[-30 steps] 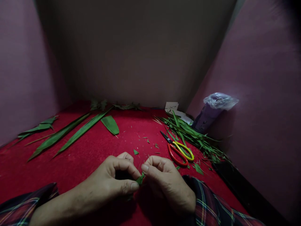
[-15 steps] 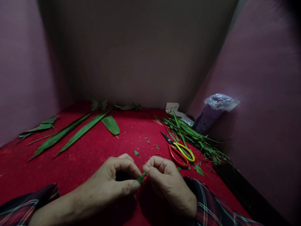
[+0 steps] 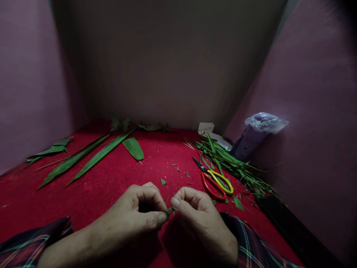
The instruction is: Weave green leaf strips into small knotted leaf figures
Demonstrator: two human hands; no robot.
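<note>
A small folded piece of green leaf (image 3: pixel 169 211) sits between my two hands, low in the middle of the view. My left hand (image 3: pixel 139 206) pinches it between thumb and forefinger. The fingertips of my right hand (image 3: pixel 195 214) are closed at the leaf's other end, and a thin pale sliver pokes up beside them. How far the leaf runs into the right fingers is hidden. Scissors (image 3: pixel 213 180) with one red and one yellow handle lie just beyond my right hand, blades pointing away to the left. A little green scrap (image 3: pixel 163 181) lies ahead of my hands.
Long green leaves (image 3: pixel 100 158) and a wide cut leaf (image 3: pixel 134 148) lie on the red cloth (image 3: pixel 111 186) to the left. A heap of leaf strips (image 3: pixel 231 160) covers the right side, near a purple container (image 3: pixel 251 139) topped with clear plastic. A white card (image 3: pixel 205 128) stands behind.
The leaf piece has turned and looks narrower between the fingertips. My right hand has shifted very slightly. The whole view has moved a little, with everything else lying as before.
</note>
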